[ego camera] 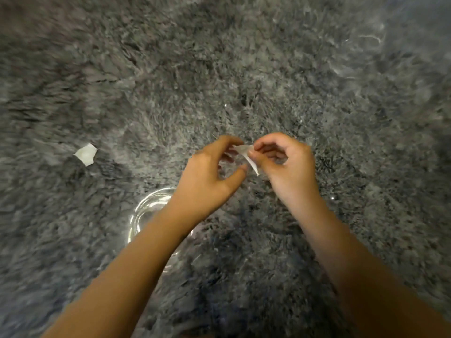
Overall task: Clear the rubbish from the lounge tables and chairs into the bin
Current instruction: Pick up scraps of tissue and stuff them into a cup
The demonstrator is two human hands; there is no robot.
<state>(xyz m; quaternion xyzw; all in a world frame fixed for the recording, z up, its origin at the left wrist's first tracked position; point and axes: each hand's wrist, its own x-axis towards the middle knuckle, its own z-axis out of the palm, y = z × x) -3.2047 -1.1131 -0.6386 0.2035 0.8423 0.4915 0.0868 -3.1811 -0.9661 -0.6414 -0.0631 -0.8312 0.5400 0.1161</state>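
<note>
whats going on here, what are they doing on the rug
A person holds a small white paper scrap between both hands above a shaggy grey rug. The right hand pinches one end, and the left hand curls its fingers onto the other. A second white scrap lies on the rug to the left, not yet picked up. A round glass item sits under the left forearm.

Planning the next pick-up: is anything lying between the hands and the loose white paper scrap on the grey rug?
Nothing visible. Only shaggy grey rug lies between the left hand and the loose white paper scrap. The clear glass dish sits under the left forearm, off that path. The right hand pinches another white scrap.
</note>
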